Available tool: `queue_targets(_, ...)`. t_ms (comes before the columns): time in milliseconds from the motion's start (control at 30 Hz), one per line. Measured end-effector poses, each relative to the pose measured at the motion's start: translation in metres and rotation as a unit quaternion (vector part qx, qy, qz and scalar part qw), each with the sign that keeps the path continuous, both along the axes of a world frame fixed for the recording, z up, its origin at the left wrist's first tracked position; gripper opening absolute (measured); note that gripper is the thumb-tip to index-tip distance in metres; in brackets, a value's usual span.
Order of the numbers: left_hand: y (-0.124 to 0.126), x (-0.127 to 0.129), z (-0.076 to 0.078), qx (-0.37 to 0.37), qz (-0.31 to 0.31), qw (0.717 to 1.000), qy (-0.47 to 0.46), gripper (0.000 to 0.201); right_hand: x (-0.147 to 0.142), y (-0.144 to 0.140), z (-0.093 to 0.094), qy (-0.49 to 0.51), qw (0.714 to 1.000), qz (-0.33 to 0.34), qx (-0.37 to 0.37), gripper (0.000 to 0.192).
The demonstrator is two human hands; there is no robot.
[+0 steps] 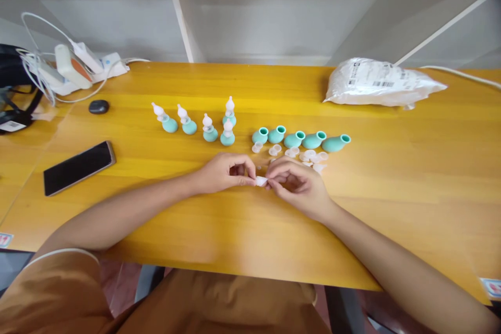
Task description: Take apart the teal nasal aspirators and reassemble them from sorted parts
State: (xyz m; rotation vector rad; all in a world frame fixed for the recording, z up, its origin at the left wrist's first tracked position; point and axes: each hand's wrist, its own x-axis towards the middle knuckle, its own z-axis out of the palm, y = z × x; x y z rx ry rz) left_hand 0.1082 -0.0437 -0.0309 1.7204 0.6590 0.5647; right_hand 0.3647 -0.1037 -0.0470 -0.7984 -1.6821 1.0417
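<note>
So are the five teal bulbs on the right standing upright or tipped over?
Tipped over. The five teal bulbs lie on their sides on the table, open necks pointing up and right, with no white tips fitted.

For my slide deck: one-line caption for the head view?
Both hands, left and right, pinch a small clear piece over a yellow table, behind them teal bulbs.

A small clear tip [261, 181], pinched at both ends, lies level just above the table, at 6 o'clock from the teal bulbs [300, 139].
</note>
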Motion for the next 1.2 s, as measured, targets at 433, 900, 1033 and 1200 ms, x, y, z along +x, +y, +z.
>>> queue_targets(433, -0.001, -0.002, 0.006, -0.003, -0.001, 1.0, 0.019, 0.037, -0.005, 0.001, 0.002, 0.003, 0.999, -0.007, 0.034, 0.014)
queue_targets(900, -0.002, -0.005, 0.01, -0.023, -0.024, 0.999, 0.013, 0.03, -0.002, -0.004, 0.009, 0.031, 0.998, -0.004, -0.052, 0.007)
queue_targets(1033, -0.002, -0.005, 0.011, -0.024, -0.023, 0.999, 0.006, 0.027, 0.001, -0.003, 0.007, -0.019, 1.0, -0.006, 0.0, 0.006)
queue_targets(1200, -0.001, -0.003, 0.014, -0.037, -0.017, 0.999, 0.009, 0.032, 0.002, -0.001, 0.007, -0.08, 0.995, -0.004, 0.057, 0.009)
